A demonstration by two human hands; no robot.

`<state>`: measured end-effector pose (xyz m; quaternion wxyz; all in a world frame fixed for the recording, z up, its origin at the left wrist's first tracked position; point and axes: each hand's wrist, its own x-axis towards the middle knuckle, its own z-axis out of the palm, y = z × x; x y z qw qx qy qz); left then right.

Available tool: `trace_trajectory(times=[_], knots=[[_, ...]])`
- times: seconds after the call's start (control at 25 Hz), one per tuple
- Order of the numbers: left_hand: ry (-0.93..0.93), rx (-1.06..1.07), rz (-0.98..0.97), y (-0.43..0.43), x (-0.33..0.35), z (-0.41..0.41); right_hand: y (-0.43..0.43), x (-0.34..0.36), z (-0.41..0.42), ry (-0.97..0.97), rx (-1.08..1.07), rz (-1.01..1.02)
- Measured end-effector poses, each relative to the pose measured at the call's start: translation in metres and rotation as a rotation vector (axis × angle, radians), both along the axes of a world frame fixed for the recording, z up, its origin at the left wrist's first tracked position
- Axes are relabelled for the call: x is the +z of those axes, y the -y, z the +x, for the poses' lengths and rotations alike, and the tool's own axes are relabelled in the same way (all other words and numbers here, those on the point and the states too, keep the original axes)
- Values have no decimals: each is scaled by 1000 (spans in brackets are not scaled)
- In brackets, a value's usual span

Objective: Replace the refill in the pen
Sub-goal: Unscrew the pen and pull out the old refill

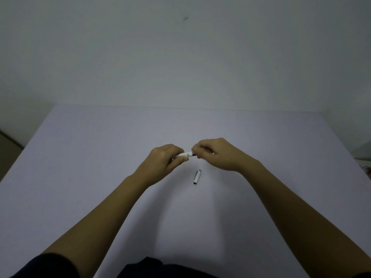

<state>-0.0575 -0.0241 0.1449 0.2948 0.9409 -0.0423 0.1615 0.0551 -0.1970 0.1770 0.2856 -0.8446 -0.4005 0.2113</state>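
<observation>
While dark sleeves [50,265] frame the bottom edge and both bare forearms reach forward, the nearest loose thing on the table [80,157] is the cap [197,176], white with a metal end, lying just short of the hands and touching neither. Beyond it the left hand [164,159] is closed around the pen [184,154], a white barrel held above the table and running across toward the right. The right hand [216,153] meets it end-on, its fingertips [197,152] pinched together on the dark metal end of the barrel. No refill shows anywhere; it is presumably inside the pen, or out of sight.

By the look of it, the step in hand is opening the pen: the cap is off, and the right hand seems set to unscrew or pull the front section. That calls for a firm hold on the left and a twist on the right, kept in line with the barrel, and then drawing the refill straight out.

Faint grey marks run along the barrel, too small and blurred to read. Beyond the table is only a bare wall [180,57].
</observation>
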Motion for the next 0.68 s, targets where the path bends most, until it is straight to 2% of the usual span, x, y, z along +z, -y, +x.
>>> trace_trajectory(times=[0.12, 0.24, 0.36, 0.44, 0.56, 0.68], knots=[[-2, -13, 9, 2, 2, -1, -1, -1, 1, 42, 23, -14], [3, 1, -1, 1, 3, 0, 0, 1, 3, 42, 31, 115], [1, 20, -13, -2, 4, 1, 1, 4, 4, -31, -40, 22], [2, 13, -8, -2, 4, 1, 2, 4, 5, -12, -24, 6], [4, 30, -37, -1, 4, 2, 2, 3, 3, -12, -41, 131], [10, 28, -55, 0, 6, 4, -1, 4, 1, -55, -103, 138]])
